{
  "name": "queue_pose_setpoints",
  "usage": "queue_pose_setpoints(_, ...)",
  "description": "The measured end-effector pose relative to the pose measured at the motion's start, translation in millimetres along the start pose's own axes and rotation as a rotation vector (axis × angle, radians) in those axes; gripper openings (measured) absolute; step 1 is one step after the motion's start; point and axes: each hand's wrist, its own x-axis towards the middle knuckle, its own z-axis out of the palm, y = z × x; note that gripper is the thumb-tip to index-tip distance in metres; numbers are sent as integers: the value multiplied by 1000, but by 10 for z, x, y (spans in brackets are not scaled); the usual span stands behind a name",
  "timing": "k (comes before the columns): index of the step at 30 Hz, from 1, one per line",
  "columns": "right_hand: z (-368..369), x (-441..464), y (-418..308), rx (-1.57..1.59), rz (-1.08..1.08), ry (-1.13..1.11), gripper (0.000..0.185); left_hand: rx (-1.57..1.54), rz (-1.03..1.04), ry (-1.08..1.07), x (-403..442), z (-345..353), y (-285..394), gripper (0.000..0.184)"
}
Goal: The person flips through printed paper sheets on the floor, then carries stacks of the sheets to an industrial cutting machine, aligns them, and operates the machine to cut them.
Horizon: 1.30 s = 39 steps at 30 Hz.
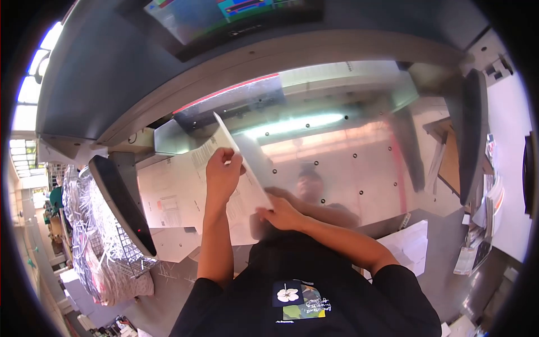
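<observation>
A thick stack of printed paper sheets [244,160] is raised on edge above a shiny metal machine table. My left hand [224,171] has its fingers curled at the upper part of the stack, touching it. Lower down, my right hand [283,210] pinches the near corner of the same stack between thumb and fingers. To the left, more printed sheets [168,191] lie flat on the table and run up to the stack. What lies behind the raised sheets is hidden.
The metal table [337,174] has small round holes and mirrors my body. A dark machine housing with a screen [230,22] spans the far side. Dark side guards [120,205] flank the table. Paper strips [84,224] hang at left; paper piles [488,219] stand at right.
</observation>
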Motion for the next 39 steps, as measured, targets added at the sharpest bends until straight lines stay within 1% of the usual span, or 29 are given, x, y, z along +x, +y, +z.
queue_pose_setpoints(1,-18,5,-38,123,15,136,42,-2,-5,-39,-19,125,144,28)
queue_pose_setpoints(2,-66,25,-58,246,24,273,38,-5,-3,-55,-10,228,134,28)
queue_pose_setpoints(3,-143,29,-89,321,35,396,31,16,67,-67,9,321,132,32)
queue_pose_setpoints(4,-304,51,-81,284,117,427,28,39,137,-80,22,395,131,37)
queue_pose_setpoints(5,-518,57,-63,250,201,457,26,93,128,-115,-2,441,180,41)
queue_pose_setpoints(6,-725,59,-40,257,208,474,26,96,127,-134,-12,483,162,41)
queue_pose_setpoints(8,-1149,56,18,324,116,640,27,236,198,-139,-10,518,89,38)
queue_pose_setpoints(10,-1591,95,81,377,135,782,20,252,204,-166,47,554,-141,36)
queue_pose_setpoints(12,-2103,137,99,579,132,840,24,278,177,-135,91,623,-302,34)
queue_pose_setpoints(13,-2348,180,81,641,138,888,22,308,147,-139,112,658,-342,35)
queue_pose_setpoints(14,-2571,210,59,705,147,936,21,328,199,-86,178,714,-482,37)
queue_pose_setpoints(15,-2757,244,-16,719,110,947,19,347,250,-34,242,769,-610,40)
queue_pose_setpoints(16,-2933,305,-92,732,72,958,18,422,222,-23,287,818,-578,54)
queue_pose_setpoints(18,-3317,465,-171,766,44,1009,16,511,393,44,494,969,-664,72)
queue_pose_setpoints(19,-3514,580,-134,794,-9,1031,16,495,377,0,611,1045,-653,86)
queue_pose_setpoints(20,-3640,615,-320,796,38,1069,19,443,339,-50,719,1145,-626,92)
queue_pose_setpoints(22,-3873,722,-482,838,-31,1131,19,507,318,-87,938,1361,-485,101)
queue_pose_setpoints(25,-4160,893,-638,848,-20,1209,20,526,351,-98,1312,1677,-339,104)
queue_pose_setpoints(27,-4309,998,-666,877,-45,1218,21,431,382,-84,1501,1849,-224,103)
queue_pose_setpoints(30,-4408,1138,-710,875,-58,1218,21,384,444,-80,1709,2015,-83,87)
queue_pose_setpoints(31,-4412,1159,-730,910,-59,1219,24,376,387,-49,1755,2053,-58,78)
queue_pose_setpoints(34,-4426,1193,-719,927,-50,1225,24,498,431,32,1861,2098,37,70)
queue_pose_setpoints(37,-4400,1132,-637,956,-105,1180,27,657,424,96,1821,2131,118,67)
queue_pose_setpoints(39,-4332,1022,-612,920,-62,1166,21,648,442,89,1821,2119,123,68)
